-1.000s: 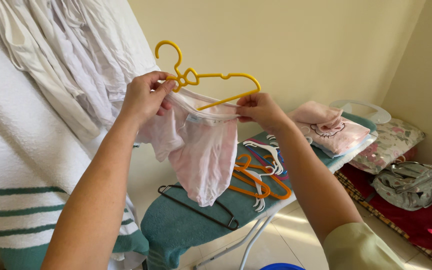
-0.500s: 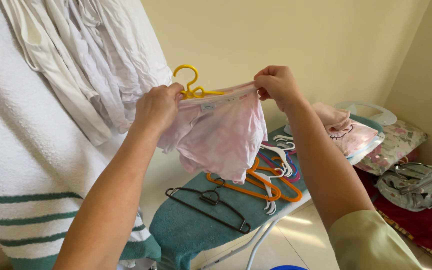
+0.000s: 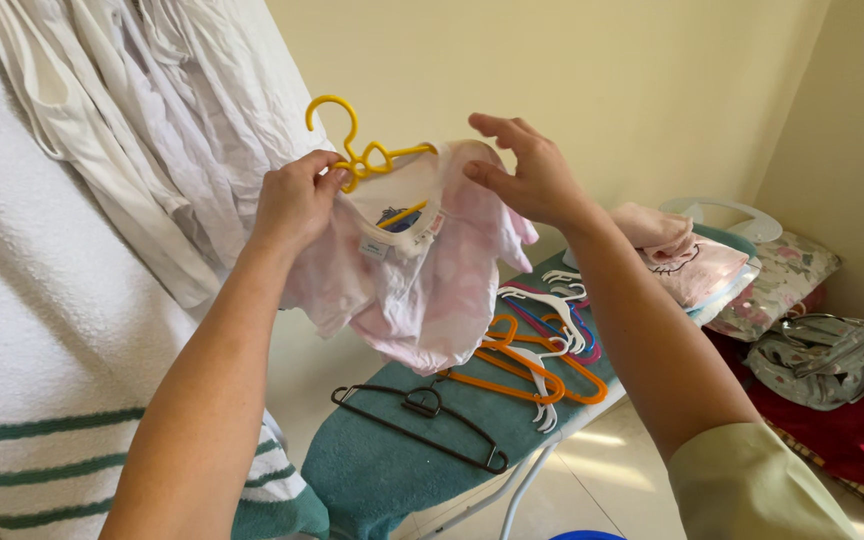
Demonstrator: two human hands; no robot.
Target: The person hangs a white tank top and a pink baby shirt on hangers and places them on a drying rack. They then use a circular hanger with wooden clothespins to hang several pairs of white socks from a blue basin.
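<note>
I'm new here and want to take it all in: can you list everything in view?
yellow hanger: one, yellow, inside the pink garment's neck
pink garment: one, pale pink, on the hanger
loose hangers: several, orange, white, pink, blue, on the ironing board
dark hanger: one, near end of the board
ironing board: one, teal cover
folded clothes: small stack, pink, far end of the board
striped towel: one, white with green stripes, left
white cloths: several, hanging upper left
bag: one, grey-green, right
left hand: gripping hanger and collar
right hand: fingers spread against the garment's shoulder

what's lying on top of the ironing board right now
On the ironing board: a dark hanger, orange hangers, white hangers and folded pink clothes. The pink garment covers part of it.
</note>
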